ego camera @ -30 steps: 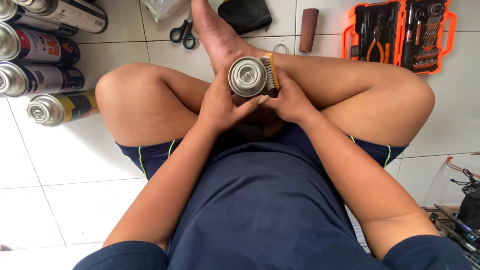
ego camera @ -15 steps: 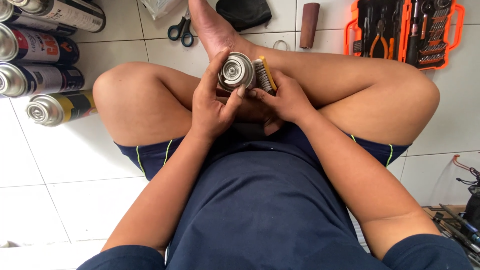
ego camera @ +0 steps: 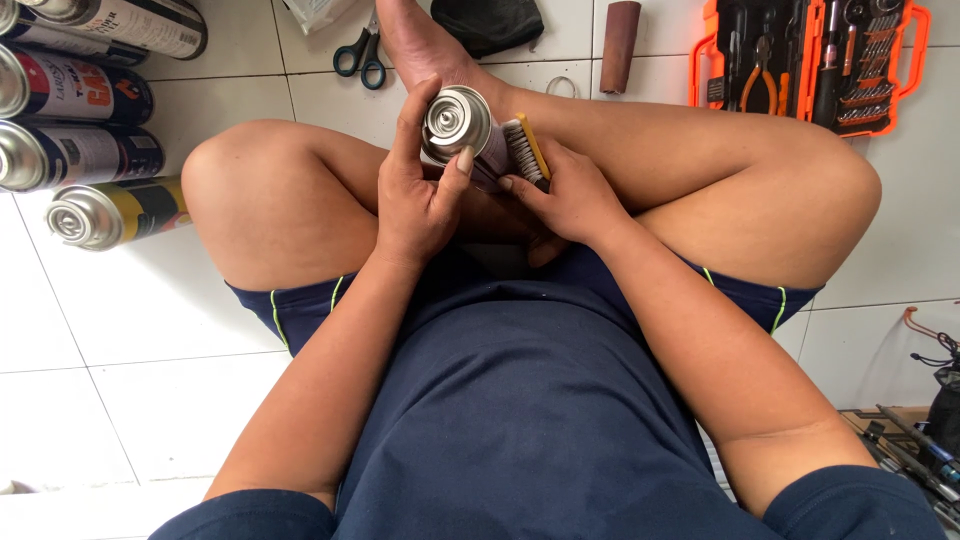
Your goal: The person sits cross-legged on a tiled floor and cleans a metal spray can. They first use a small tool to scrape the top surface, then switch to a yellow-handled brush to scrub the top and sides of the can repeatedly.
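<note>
I sit cross-legged on a white tiled floor. My left hand (ego camera: pixel 420 195) grips a metal gas canister (ego camera: pixel 458 122), its silver top turned toward me, over my crossed legs. My right hand (ego camera: pixel 570 195) holds a wire brush with a yellow back (ego camera: pixel 522 150), bristles pressed against the canister's right side. Both hands meet just in front of my ankle.
Several gas canisters (ego camera: pixel 75 150) lie in a row on the floor at the left. Scissors (ego camera: pixel 360 52), a black pouch (ego camera: pixel 490 22) and a brown roll (ego camera: pixel 619 32) lie beyond my foot. An open orange tool case (ego camera: pixel 810 60) sits at the upper right. Cables and tools (ego camera: pixel 925 420) lie at the lower right.
The canister has shifted left and tilted in my left hand, its top now angled more toward me. The brush has stayed against its right side.
</note>
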